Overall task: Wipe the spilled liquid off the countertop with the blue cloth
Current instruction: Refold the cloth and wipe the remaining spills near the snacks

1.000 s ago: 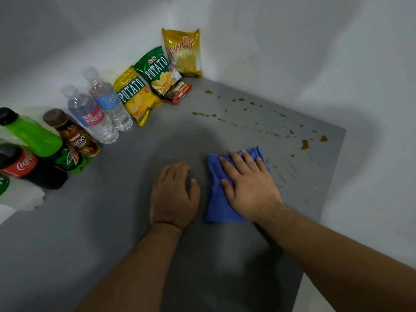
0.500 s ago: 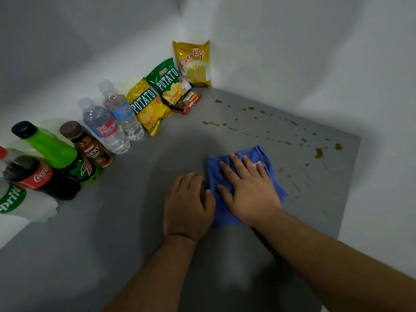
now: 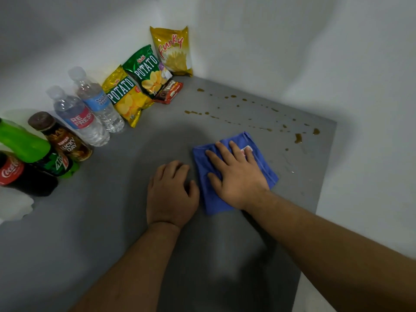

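Observation:
The blue cloth [image 3: 263,165] lies folded flat on the grey countertop [image 3: 112,221]. My right hand [image 3: 236,176] presses on it with straight, spread fingers. My left hand [image 3: 171,194] rests palm down on the bare counter just left of the cloth, fingers loosely bent, holding nothing. Brown drops of spilled liquid [image 3: 298,138] are scattered across the counter beyond the cloth, from the back corner to the right edge. Faint wet streaks [image 3: 290,167] show to the right of the cloth.
Along the left wall stand a Coca-Cola bottle [image 3: 13,172], a green soda bottle [image 3: 29,147], a brown coffee bottle [image 3: 65,143] and two water bottles [image 3: 85,118]. Chip bags [image 3: 144,73] and a snack pack [image 3: 170,92] fill the back corner. The counter's edge [image 3: 324,176] runs down the right.
My right hand has slid the cloth slightly away from me and to the right, toward the brown drops. My left hand has stayed beside it.

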`<state>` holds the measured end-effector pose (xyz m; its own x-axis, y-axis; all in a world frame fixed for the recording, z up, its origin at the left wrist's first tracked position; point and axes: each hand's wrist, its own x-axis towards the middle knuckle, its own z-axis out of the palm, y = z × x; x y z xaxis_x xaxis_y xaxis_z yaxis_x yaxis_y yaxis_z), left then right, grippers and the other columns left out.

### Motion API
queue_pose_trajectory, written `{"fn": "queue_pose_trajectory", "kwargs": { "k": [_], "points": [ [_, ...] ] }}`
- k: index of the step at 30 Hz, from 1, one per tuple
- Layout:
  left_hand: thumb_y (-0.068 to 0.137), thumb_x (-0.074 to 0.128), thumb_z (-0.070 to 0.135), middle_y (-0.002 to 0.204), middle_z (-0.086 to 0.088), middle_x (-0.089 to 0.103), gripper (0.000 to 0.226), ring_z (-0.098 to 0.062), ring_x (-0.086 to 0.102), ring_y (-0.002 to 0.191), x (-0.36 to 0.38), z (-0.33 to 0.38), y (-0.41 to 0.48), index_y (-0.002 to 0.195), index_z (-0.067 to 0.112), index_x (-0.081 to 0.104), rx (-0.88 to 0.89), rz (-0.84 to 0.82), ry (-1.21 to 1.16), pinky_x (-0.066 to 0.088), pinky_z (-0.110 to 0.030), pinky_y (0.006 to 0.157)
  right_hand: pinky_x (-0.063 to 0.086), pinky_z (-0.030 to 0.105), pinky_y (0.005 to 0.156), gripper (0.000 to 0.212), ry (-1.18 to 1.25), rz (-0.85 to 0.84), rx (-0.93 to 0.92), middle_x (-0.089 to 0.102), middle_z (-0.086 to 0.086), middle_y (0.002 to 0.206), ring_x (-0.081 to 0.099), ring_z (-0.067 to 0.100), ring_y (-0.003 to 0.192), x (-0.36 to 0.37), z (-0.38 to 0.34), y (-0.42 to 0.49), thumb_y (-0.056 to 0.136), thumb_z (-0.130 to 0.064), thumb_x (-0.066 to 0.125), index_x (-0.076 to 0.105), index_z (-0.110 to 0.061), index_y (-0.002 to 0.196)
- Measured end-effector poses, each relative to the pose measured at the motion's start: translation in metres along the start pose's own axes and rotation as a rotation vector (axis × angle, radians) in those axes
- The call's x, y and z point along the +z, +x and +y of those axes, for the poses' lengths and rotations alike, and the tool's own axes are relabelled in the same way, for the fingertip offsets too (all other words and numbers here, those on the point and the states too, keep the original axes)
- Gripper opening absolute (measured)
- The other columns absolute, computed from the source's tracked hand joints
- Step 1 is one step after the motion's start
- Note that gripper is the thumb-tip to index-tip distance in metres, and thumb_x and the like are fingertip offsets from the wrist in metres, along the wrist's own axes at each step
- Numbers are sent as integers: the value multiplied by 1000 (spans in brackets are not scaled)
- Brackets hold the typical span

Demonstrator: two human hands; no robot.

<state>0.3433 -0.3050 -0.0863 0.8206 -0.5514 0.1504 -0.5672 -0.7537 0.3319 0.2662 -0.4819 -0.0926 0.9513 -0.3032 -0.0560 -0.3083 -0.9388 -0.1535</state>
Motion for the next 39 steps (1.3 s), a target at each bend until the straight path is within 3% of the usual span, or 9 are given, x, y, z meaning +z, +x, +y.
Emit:
{"fn": "queue_pose_trajectory", "kwargs": {
  "k": [7, 16, 20, 27, 34, 39],
  "points": [
    [87, 53, 31, 152, -9, 56, 51, -34, 46, 141, 0, 2, -1, 134, 16, 66, 23, 2, -16, 46, -55, 109, 3, 57, 127, 75, 7, 3, 103, 4, -2, 174, -2, 36, 159, 1, 49, -72, 95, -82, 15, 11, -47, 162],
    [88, 52, 30, 149, -12, 59, 52, -36, 50, 139, -1, 4, -3, 135, 12, 67, 47, 19, -22, 43, -52, 114, -3, 54, 128, 70, -9, -4, 93, 2, 6, 174, -4, 37, 159, -1, 37, -29, 101, -57, 18, 11, -29, 165],
    [90, 52, 31, 150, -11, 58, 52, -35, 49, 140, -1, 5, -4, 136, 12, 66, 52, 24, -23, 42, -52, 115, 2, 54, 128, 68, 16, 12, -2, 7, 0, 174, -2, 32, 160, 1, 44, -81, 103, -63, 18, 16, -32, 164],
    [92, 44, 43, 149, -11, 59, 58, -37, 52, 137, -7, 15, -10, 136, 11, 66, 127, -19, 32, 38, -55, 118, 1, 53, 128, 72, -12, -1, 68, 11, -3, 173, 2, 33, 159, -5, 91, -104, 99, -74, 17, 14, -41, 163],
    [94, 54, 32, 149, -11, 59, 46, -34, 51, 138, 18, 98, -16, 132, 9, 67, 160, -24, -130, 40, -52, 117, -1, 53, 128, 69, 10, -6, 62, 6, 2, 174, -3, 34, 159, -11, 95, -61, 102, -54, 22, 15, -27, 164],
    [97, 54, 31, 154, -8, 54, 46, -30, 45, 144, 39, 126, -9, 138, 11, 61, 118, -92, -130, 34, -50, 121, 4, 50, 129, 63, 44, 18, -54, 12, -5, 173, 3, 26, 160, -4, 112, -103, 104, -55, 23, 22, -33, 163]
  ]
}}
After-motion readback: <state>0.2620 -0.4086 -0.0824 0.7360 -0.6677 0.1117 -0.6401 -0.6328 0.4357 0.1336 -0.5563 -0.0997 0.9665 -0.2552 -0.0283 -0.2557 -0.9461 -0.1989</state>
